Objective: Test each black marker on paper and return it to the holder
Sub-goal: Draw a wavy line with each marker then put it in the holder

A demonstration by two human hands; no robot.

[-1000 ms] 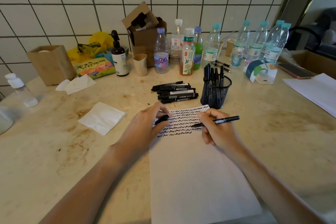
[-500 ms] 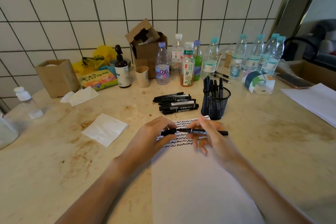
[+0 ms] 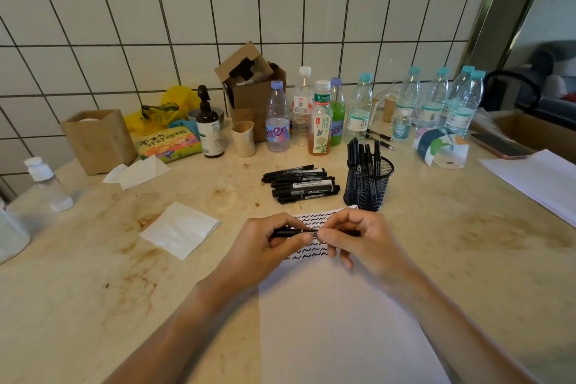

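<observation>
A stained, pale stone counter (image 3: 93,274) is sitting under a white tiled wall (image 3: 124,25), and everything is happening near its middle. Both hands are holding one black marker (image 3: 296,231) level, just above the top of the paper (image 3: 343,321). The left hand (image 3: 265,246) is pinching one end and the right hand (image 3: 358,243) is pinching the other, so each grip is closed on the marker. The hands are probably pushing the cap back on so the tip is not drying out, though the cap end is hidden by fingers. Wavy test lines (image 3: 314,217) are showing on the paper under the hands. Just past the paper, the mesh holder (image 3: 369,187) is standing with several markers already inside, waiting for this one. Beside it, a pile of markers (image 3: 300,183) is lying flat, likely still to be tested. Farther back, bottles (image 3: 358,109) are lining up along the wall.
</observation>
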